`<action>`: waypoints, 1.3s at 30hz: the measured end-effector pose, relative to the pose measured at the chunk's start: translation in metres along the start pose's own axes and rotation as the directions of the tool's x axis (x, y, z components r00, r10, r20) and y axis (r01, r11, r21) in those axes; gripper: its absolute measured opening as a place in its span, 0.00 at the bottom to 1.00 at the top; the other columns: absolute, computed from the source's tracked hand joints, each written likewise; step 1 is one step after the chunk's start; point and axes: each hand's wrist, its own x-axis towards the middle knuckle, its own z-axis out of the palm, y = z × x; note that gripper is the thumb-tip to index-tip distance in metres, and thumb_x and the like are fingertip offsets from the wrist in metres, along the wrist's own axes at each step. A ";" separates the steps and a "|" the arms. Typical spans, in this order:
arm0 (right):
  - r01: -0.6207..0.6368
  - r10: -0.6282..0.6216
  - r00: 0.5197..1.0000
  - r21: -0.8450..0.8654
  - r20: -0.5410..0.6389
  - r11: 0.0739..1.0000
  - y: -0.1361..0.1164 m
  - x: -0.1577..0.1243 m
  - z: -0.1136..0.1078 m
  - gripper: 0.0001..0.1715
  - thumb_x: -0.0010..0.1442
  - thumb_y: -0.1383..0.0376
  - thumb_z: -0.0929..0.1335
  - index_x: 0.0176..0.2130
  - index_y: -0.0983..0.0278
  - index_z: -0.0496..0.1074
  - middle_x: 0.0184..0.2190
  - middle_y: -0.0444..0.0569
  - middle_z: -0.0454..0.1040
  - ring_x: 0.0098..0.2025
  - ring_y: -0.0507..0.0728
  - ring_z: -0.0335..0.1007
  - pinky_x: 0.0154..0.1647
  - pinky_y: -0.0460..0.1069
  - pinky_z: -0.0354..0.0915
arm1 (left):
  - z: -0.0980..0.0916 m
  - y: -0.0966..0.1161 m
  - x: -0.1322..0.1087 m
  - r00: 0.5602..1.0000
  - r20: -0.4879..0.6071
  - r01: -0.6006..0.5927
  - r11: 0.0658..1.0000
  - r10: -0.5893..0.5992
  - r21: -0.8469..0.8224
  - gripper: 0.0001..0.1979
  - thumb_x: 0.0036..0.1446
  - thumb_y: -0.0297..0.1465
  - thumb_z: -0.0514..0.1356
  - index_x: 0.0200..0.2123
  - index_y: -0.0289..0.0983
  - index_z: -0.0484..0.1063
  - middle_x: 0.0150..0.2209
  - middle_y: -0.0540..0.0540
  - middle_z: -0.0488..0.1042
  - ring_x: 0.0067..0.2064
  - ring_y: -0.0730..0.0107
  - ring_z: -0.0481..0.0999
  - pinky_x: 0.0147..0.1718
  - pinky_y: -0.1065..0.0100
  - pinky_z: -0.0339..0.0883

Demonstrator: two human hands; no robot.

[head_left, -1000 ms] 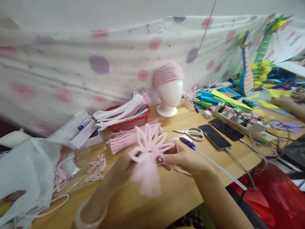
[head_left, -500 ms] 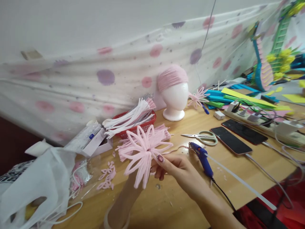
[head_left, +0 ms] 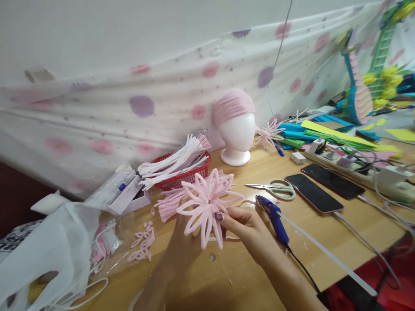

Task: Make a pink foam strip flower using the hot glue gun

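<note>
A pink pipe-cleaner flower [head_left: 207,205] with many looped petals is up in front of me, over the table. My right hand [head_left: 241,224] pinches it near its centre from the right, thumb in front. Behind the petals is my left hand [head_left: 186,229]; its fingers are hidden, so I cannot see how it touches the flower. A bundle of pink pipe cleaners [head_left: 167,209] lies beyond the flower. Small pink petal loops [head_left: 142,244] are scattered to the left. A blue glue gun [head_left: 275,220] with a long glue stick rests right of my right hand.
Scissors [head_left: 275,188], two phones [head_left: 314,193] and a power strip [head_left: 356,166] are on the right. Behind stand a red basket [head_left: 183,178] of white pipe cleaners and a foam head [head_left: 236,136] with a pink wrap. A white bag [head_left: 65,246] fills the left.
The flower has moved slightly to the right and turned a little in my right hand. My left hand has come up further behind it.
</note>
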 end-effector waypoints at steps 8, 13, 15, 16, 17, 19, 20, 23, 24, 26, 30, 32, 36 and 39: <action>-0.002 0.000 1.000 -0.121 -0.017 0.993 -0.003 0.005 -0.004 0.30 0.56 0.45 0.71 0.18 0.65 0.71 0.18 0.47 0.72 0.25 0.53 0.67 0.28 0.47 0.63 | -0.024 0.030 -0.005 0.973 -0.034 0.215 0.955 -0.227 -0.203 0.21 0.60 0.49 0.57 0.42 0.38 0.78 0.43 0.42 0.80 0.48 0.53 0.76 0.48 0.61 0.67; -0.096 0.105 0.993 -0.123 0.062 0.988 0.000 0.004 -0.003 0.29 0.53 0.44 0.73 0.19 0.66 0.72 0.18 0.46 0.71 0.23 0.52 0.64 0.27 0.46 0.60 | -0.027 0.037 0.009 0.945 -0.140 0.235 0.910 -0.296 -0.342 0.20 0.61 0.48 0.57 0.43 0.38 0.73 0.37 0.45 0.80 0.40 0.62 0.78 0.40 0.67 0.69; -0.110 0.121 0.989 -0.122 0.088 0.986 0.000 0.002 -0.004 0.30 0.53 0.44 0.73 0.20 0.66 0.71 0.18 0.45 0.69 0.23 0.51 0.63 0.26 0.46 0.59 | -0.034 0.039 0.012 0.934 -0.171 0.238 0.902 -0.315 -0.360 0.17 0.59 0.46 0.61 0.42 0.38 0.73 0.35 0.46 0.80 0.37 0.64 0.78 0.37 0.69 0.69; -0.115 0.128 0.986 -0.123 0.110 0.986 0.000 0.002 -0.005 0.30 0.54 0.44 0.72 0.20 0.66 0.71 0.18 0.45 0.69 0.22 0.50 0.62 0.26 0.46 0.58 | -0.037 0.040 0.013 0.931 -0.173 0.248 0.905 -0.322 -0.346 0.17 0.57 0.45 0.63 0.41 0.38 0.73 0.35 0.47 0.80 0.36 0.64 0.78 0.36 0.70 0.69; -0.117 0.135 0.981 -0.131 0.139 0.984 0.000 0.001 -0.006 0.29 0.54 0.44 0.72 0.21 0.66 0.71 0.18 0.44 0.68 0.22 0.50 0.61 0.25 0.46 0.57 | -0.040 0.041 0.014 0.931 -0.172 0.255 0.912 -0.321 -0.322 0.17 0.56 0.44 0.64 0.41 0.38 0.74 0.35 0.46 0.80 0.36 0.64 0.79 0.35 0.70 0.69; -0.111 0.147 0.965 -0.172 0.219 0.979 0.000 0.000 -0.007 0.29 0.57 0.45 0.71 0.21 0.66 0.69 0.18 0.43 0.66 0.23 0.50 0.60 0.25 0.45 0.56 | -0.044 0.043 0.015 0.937 -0.165 0.261 0.932 -0.306 -0.250 0.17 0.54 0.43 0.65 0.42 0.38 0.75 0.37 0.46 0.80 0.36 0.64 0.79 0.34 0.69 0.70; -0.102 0.152 0.953 -0.197 0.262 0.975 -0.001 0.000 -0.007 0.29 0.58 0.45 0.71 0.20 0.65 0.68 0.18 0.42 0.65 0.23 0.49 0.59 0.25 0.45 0.55 | -0.044 0.043 0.016 0.942 -0.157 0.262 0.941 -0.298 -0.216 0.17 0.54 0.43 0.65 0.42 0.38 0.76 0.37 0.46 0.80 0.35 0.64 0.78 0.33 0.70 0.70; -0.083 0.168 0.917 -0.238 0.362 0.968 -0.002 -0.001 -0.008 0.28 0.60 0.48 0.70 0.21 0.65 0.67 0.20 0.42 0.65 0.23 0.49 0.59 0.26 0.45 0.56 | -0.042 0.044 0.019 0.948 -0.095 0.283 0.943 -0.302 -0.174 0.13 0.55 0.41 0.64 0.35 0.37 0.79 0.31 0.48 0.78 0.29 0.70 0.74 0.28 0.72 0.66; -0.078 0.170 0.907 -0.243 0.385 0.967 -0.002 -0.001 -0.009 0.26 0.60 0.48 0.70 0.22 0.65 0.69 0.20 0.42 0.67 0.24 0.50 0.60 0.26 0.45 0.57 | -0.041 0.044 0.019 0.945 -0.069 0.301 0.932 -0.320 -0.203 0.12 0.55 0.40 0.65 0.32 0.37 0.79 0.27 0.49 0.77 0.26 0.71 0.71 0.25 0.73 0.64; -0.056 0.166 0.895 -0.264 0.415 0.963 -0.003 -0.001 -0.011 0.24 0.61 0.49 0.70 0.25 0.65 0.72 0.22 0.44 0.70 0.25 0.51 0.64 0.27 0.45 0.59 | -0.038 0.043 0.019 0.927 -0.031 0.347 0.886 -0.374 -0.308 0.12 0.53 0.40 0.65 0.29 0.36 0.77 0.23 0.50 0.74 0.23 0.74 0.69 0.22 0.74 0.61; 0.042 0.127 0.885 -0.347 0.448 0.937 -0.009 0.001 -0.016 0.24 0.62 0.50 0.69 0.26 0.66 0.75 0.22 0.45 0.72 0.26 0.52 0.66 0.28 0.46 0.61 | -0.034 0.038 0.016 0.876 -0.019 0.411 0.767 -0.482 -0.493 0.15 0.46 0.38 0.69 0.34 0.35 0.75 0.23 0.51 0.75 0.22 0.74 0.71 0.22 0.74 0.63; 0.112 0.091 0.873 -0.380 0.479 0.918 -0.011 0.003 -0.018 0.25 0.64 0.50 0.68 0.25 0.66 0.76 0.22 0.46 0.72 0.26 0.52 0.66 0.29 0.46 0.61 | -0.032 0.035 0.013 0.871 0.000 0.409 0.723 -0.492 -0.557 0.18 0.46 0.37 0.70 0.38 0.35 0.74 0.23 0.51 0.76 0.21 0.74 0.72 0.22 0.74 0.63; 0.179 0.058 0.858 -0.403 0.511 0.897 -0.012 0.005 -0.023 0.25 0.65 0.51 0.67 0.26 0.66 0.76 0.23 0.46 0.73 0.27 0.52 0.67 0.30 0.47 0.62 | -0.029 0.034 0.010 0.876 0.044 0.400 0.671 -0.481 -0.624 0.16 0.48 0.35 0.69 0.39 0.34 0.73 0.23 0.51 0.76 0.21 0.75 0.72 0.22 0.75 0.63; 0.191 0.058 0.839 -0.392 0.541 0.900 -0.012 0.005 -0.027 0.23 0.65 0.52 0.67 0.26 0.66 0.76 0.23 0.46 0.73 0.27 0.52 0.67 0.31 0.47 0.62 | -0.028 0.036 0.010 0.871 0.096 0.426 0.643 -0.482 -0.637 0.14 0.49 0.34 0.67 0.39 0.34 0.75 0.21 0.53 0.74 0.20 0.78 0.69 0.20 0.77 0.59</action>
